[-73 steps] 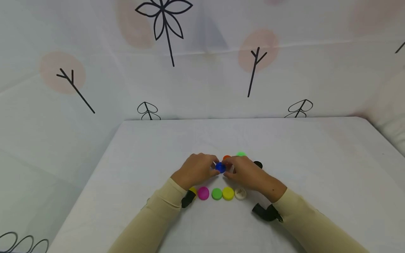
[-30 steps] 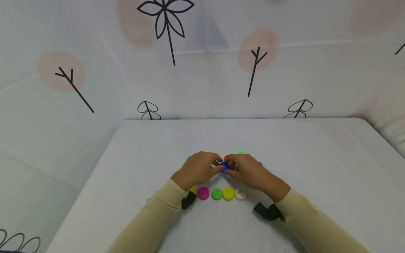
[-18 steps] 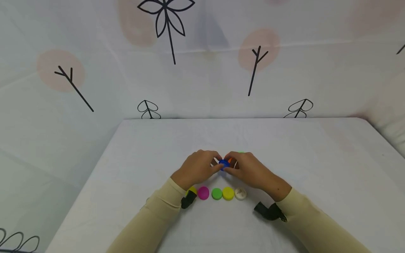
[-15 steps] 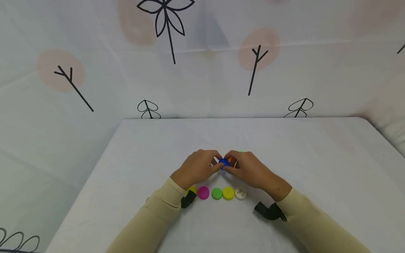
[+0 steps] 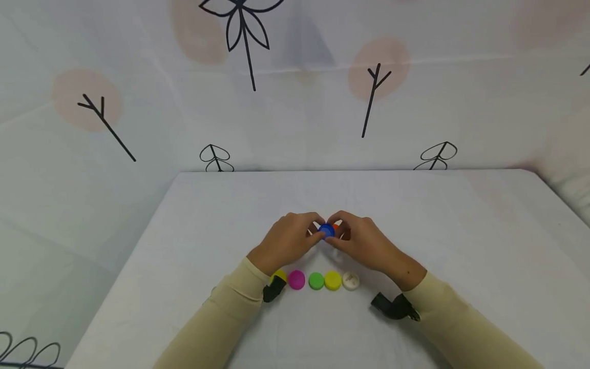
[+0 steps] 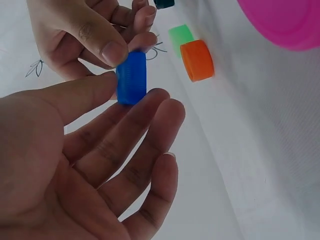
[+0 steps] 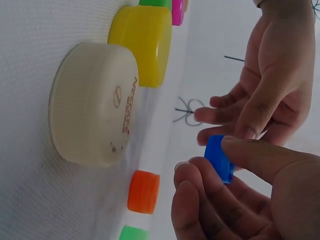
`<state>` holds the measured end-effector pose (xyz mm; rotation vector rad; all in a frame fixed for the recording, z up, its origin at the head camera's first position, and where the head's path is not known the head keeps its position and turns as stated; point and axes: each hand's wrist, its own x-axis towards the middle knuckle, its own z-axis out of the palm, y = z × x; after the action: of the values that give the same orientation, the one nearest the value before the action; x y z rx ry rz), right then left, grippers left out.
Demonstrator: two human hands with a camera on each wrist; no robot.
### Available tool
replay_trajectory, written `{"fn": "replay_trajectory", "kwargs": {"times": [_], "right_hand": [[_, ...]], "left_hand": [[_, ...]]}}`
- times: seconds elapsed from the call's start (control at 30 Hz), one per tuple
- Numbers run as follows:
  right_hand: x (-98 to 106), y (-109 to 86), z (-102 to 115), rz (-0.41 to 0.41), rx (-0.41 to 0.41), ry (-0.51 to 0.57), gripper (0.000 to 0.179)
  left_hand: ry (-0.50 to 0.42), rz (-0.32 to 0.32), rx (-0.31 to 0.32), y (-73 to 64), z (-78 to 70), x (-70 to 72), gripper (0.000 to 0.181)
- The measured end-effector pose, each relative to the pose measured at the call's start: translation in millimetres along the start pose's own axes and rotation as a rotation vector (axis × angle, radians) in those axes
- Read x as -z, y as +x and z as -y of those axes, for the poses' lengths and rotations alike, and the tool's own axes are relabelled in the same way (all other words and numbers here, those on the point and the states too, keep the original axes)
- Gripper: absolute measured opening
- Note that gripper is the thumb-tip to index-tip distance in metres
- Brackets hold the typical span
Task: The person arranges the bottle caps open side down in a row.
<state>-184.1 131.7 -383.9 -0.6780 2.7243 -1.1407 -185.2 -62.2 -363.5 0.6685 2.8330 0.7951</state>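
Head cam: worn up top, looking forward and down over the white cloth-covered table [image 5: 216, 215] to the printed white fabric wall [image 5: 299, 123]; widest and farthest, ribbed blue plastic cap [image 5: 327, 231] small, frame centre just above and left of it. Left wrist cam: close in, looks across the left hand [image 5: 287, 240] to the cap, right hand [image 5: 371, 247] behind it; picture rolled, table frame-right of the cap. Right wrist cam: also close, from the cap's other side; rolled opposite, table frame-left, round cream plastic lid [image 7: 95, 105] nearer the lens than the cap. Wrist views share the cap, both hands, round orange plastic cap [image 6: 197, 61] and pale green plastic cap [image 6: 179, 37]; head also catches the orange one.
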Motion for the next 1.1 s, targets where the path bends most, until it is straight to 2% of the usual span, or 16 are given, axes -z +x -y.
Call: {"fn": "replay_trajectory", "kwargs": {"times": [0.23,0.47,0.7,0.9,1.1], "right_hand": [[1.1,0.1,0.1,-0.025,0.008,0.054,0.031],[3.3,-0.2,-1.7,0.012,-0.061,0.157,0.025],[4.6,-0.8,-1.0,0.003,-0.074,0.161,0.028],[4.1,-0.8,0.5,-0.011,-0.066,0.151,0.026],[3.1,0.4,1.4,-0.022,-0.066,0.133,0.025]], "left_hand": [[0.005,-0.054,-0.037,-0.3,0.1,0.9,0.026],[0.036,-0.08,-0.053,-0.8,-1.1,1.1,0.028],[0.076,-0.108,-0.1,0.2,-1.9,0.8,0.029],[0.064,-0.128,-0.152,0.1,-2.0,0.2,0.028],[0.062,-0.141,-0.154,-0.8,-1.9,1.1,0.029]]}}
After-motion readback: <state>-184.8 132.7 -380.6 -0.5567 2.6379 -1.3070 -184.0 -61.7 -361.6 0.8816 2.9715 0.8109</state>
